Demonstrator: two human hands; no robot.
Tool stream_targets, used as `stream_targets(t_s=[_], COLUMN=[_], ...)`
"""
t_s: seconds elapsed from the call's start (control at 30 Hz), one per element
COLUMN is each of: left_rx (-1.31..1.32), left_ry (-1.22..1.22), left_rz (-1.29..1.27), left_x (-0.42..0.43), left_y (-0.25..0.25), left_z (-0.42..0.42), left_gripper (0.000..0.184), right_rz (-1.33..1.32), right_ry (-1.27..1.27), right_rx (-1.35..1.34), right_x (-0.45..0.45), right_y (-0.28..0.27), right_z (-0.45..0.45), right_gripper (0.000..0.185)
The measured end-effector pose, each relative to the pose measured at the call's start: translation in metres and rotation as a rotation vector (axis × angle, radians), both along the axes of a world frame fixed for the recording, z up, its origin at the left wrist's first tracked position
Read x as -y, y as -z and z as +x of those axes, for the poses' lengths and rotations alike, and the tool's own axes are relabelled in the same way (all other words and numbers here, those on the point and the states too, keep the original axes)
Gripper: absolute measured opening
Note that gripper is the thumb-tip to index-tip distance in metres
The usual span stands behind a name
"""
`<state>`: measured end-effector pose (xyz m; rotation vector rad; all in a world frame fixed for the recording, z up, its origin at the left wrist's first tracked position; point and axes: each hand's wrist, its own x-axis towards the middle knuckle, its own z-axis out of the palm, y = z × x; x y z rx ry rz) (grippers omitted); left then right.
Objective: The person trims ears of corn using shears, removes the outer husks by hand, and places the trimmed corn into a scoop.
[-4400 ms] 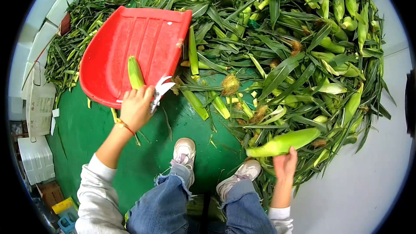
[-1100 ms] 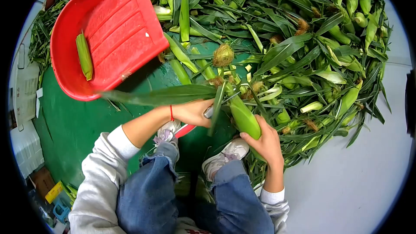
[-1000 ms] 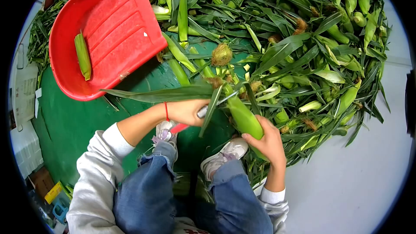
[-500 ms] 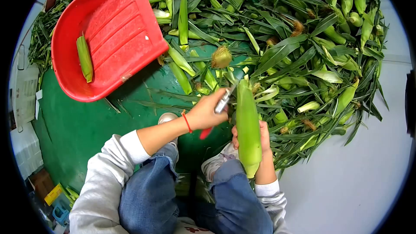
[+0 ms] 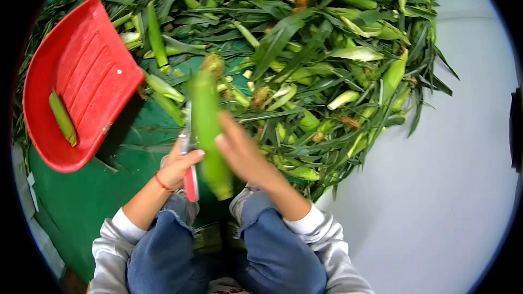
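Observation:
A green ear of corn in its husk [image 5: 210, 130], slightly smeared by motion, stands nearly upright between my hands. My left hand [image 5: 180, 164] is closed around a cutting tool [image 5: 190, 182] with a silver blade and a red handle end. The blade lies along the corn's left side, and my left thumb reaches the husk. Whether that hand also grips the corn, I cannot tell. On the corn's right side is my right hand [image 5: 248, 155], blurred, fingers stretched out and fingertips at the husk. Brown silk [image 5: 212, 65] shows just beyond the corn's tip.
A red scoop-shaped tub [image 5: 103, 103] on the left holds one husked-in ear [image 5: 62, 120]. Beyond my hands spreads a large heap of corn ears and leaves [image 5: 305, 38]. Green floor [image 5: 125, 158] lies below, and a pale grey surface [image 5: 414, 185] is at the right.
My view has shifted, so the tub and heap sit further left. The blade has moved from the corn's tip to alongside it. My right hand's fingers have loosened from around the corn.

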<state>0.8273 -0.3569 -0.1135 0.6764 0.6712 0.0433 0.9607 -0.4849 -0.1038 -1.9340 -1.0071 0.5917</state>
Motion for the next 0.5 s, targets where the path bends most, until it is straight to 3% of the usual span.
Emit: stream_targets(t_s=[0.07,0.1,0.13,0.2,0.23,0.27,0.3,0.33,0.37,0.4,0.5], left_rx=[0.075,0.06,0.022,0.014,-0.011,-0.043,-0.134,-0.229,-0.236,-0.241,-0.357], left_ry=[-0.011,-0.035,-0.181,-0.344,-0.327,-0.307,-0.489,-0.664,-0.605,-0.551,-0.834], left_rz=[-0.069,-0.019,0.073,0.189,0.194,0.198,0.132,0.064,0.07,0.076,0.001], left_x=[-0.034,-0.055,-0.076,-0.137,-0.176,-0.215,-0.256,-0.298,-0.337,-0.364,-0.387], left_y=[-0.009,-0.008,-0.023,-0.043,-0.049,-0.046,-0.028,-0.007,0.014,0.03,0.062], left_z=[-0.015,-0.033,-0.041,-0.057,-0.076,-0.101,-0.128,-0.155,-0.184,-0.208,-0.219], left_gripper=[0.052,0.052,0.051,0.046,0.043,0.04,0.037,0.034,0.034,0.035,0.037], right_rz=[0.163,0.207,0.033,0.033,-0.003,-0.105,-0.317,-0.422,-0.533,-0.619,-0.793], right_ry=[-0.198,-0.097,0.211,0.676,0.761,0.773,0.876,0.966,1.071,1.079,1.049], right_rx=[-0.305,-0.315,-0.02,0.153,0.642,0.66,0.97,0.971,0.846,0.792,0.588], right_x=[-0.002,0.011,0.027,0.074,0.106,0.137,0.16,0.184,0.198,0.198,0.193], right_y=[-0.048,-0.048,-0.056,-0.05,-0.037,-0.042,-0.037,-0.028,-0.022,-0.025,-0.041], right_z=[0.017,0.037,0.061,0.138,0.188,0.232,0.262,0.294,0.315,0.321,0.335], right_gripper=[0.04,0.032,0.028,0.021,0.02,0.02,0.028,0.048,0.072,0.077,0.09])
